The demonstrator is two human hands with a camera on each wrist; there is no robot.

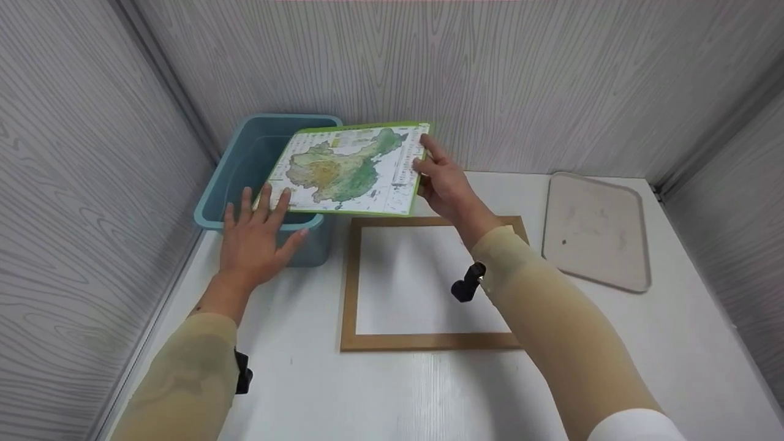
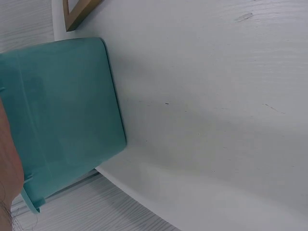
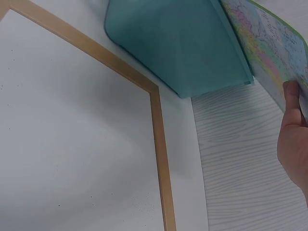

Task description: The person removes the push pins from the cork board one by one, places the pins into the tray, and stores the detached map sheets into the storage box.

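The map (image 1: 350, 168), a green-edged printed sheet, is held tilted over the near right corner of the blue bin (image 1: 245, 177), covering part of its opening. The right hand (image 1: 444, 184) grasps the map's right edge, thumb on the printed face; its fingers behind the sheet are hidden. The left hand (image 1: 254, 236) lies flat with fingers spread on the bin's near rim, fingertips meeting the map's lower left corner. The left wrist view shows only the bin's outer wall and a sliver of the hand. The frame (image 1: 352, 282) lies flat on the table (image 1: 318, 392) just right of the bin, partly crossed by the right forearm. A tray (image 1: 597, 229) lies further right, apart.
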